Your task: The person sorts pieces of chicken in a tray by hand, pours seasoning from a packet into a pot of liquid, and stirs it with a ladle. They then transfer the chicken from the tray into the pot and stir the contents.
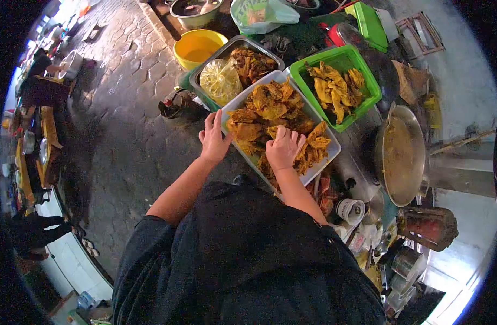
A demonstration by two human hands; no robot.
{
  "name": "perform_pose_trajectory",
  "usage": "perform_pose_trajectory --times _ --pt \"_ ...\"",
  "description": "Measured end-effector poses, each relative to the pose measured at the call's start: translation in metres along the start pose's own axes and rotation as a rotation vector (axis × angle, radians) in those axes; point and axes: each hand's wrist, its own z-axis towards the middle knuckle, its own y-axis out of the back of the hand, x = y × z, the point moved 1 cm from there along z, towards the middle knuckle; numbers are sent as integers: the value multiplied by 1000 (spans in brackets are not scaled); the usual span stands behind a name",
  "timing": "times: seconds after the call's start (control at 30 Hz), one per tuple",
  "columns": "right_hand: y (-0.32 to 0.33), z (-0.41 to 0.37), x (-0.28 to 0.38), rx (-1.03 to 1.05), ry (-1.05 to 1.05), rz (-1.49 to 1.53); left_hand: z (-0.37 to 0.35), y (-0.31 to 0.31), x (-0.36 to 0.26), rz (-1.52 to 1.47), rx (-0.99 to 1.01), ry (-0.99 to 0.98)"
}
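Perhaps for steadiness, my open left hand (213,142) touches the tray's (337,149) rim; whether my right hand (283,150) grips the chicken (317,142) beneath, I can't tell.

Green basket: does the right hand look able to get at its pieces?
Probably yes: the right hand is over the pale tray, and the green basket sits right beside that, uncovered.

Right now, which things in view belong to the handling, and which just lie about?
In use:
- white tray, left hand at its rim
- browned meat pieces in it, right hand among them

Apparently lying about, untouched:
- green basket of yellow pieces
- yellow bowl
- large wok
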Motion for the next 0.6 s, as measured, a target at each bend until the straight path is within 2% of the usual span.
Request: perform_pose_trajectory --times 0.3,0.47,0.6 --pt "10 -5 2 -63 -61 78 1 -5 3 38 15 20" --pt "23 -6 4 -238 29 142 1 -7 5 13 -1 -4" --pt "43 -10 -7 -267 -13 147 1 -4 2 22 -5 -1"
